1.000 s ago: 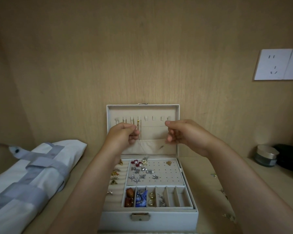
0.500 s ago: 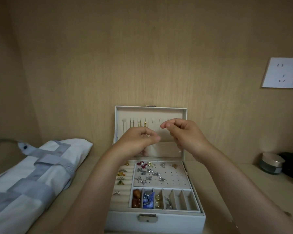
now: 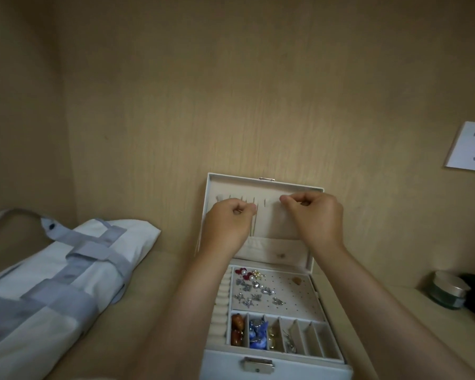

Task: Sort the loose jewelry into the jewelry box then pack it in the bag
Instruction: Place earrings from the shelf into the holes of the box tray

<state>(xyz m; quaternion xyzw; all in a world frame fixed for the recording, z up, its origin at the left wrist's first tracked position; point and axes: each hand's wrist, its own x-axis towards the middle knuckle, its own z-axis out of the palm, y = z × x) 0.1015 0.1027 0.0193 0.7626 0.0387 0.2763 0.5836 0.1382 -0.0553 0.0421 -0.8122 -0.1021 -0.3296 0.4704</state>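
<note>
**Head view: two pinches at the lid hooks**

Both hands are up at the 12 o'clock end of the box [image 3: 277, 364], right against the raised lid [image 3: 263, 185]. The left hand [image 3: 226, 224] has a narrow grip, thumb to fingertip, and the right hand [image 3: 317, 218] has the same. I'd judge there's a fine chain strung between them, though it's too thin to make out. The hooks [image 3: 265, 204] sit in the gap between the two pinches.

To do this step well, hold the chain taut and level and lift it just over one free hook. Lower it so it seats, then release one side at a time. Let the tail drop into the pouch [image 3: 274, 253] below so it doesn't tangle with its neighbours.

Earrings [image 3: 254, 286] are already sorted in the tray at 6 o'clock. The bag [image 3: 66, 283] lies on the table [image 3: 154, 283] at 8 o'clock, and packing is not yet begun.
</note>
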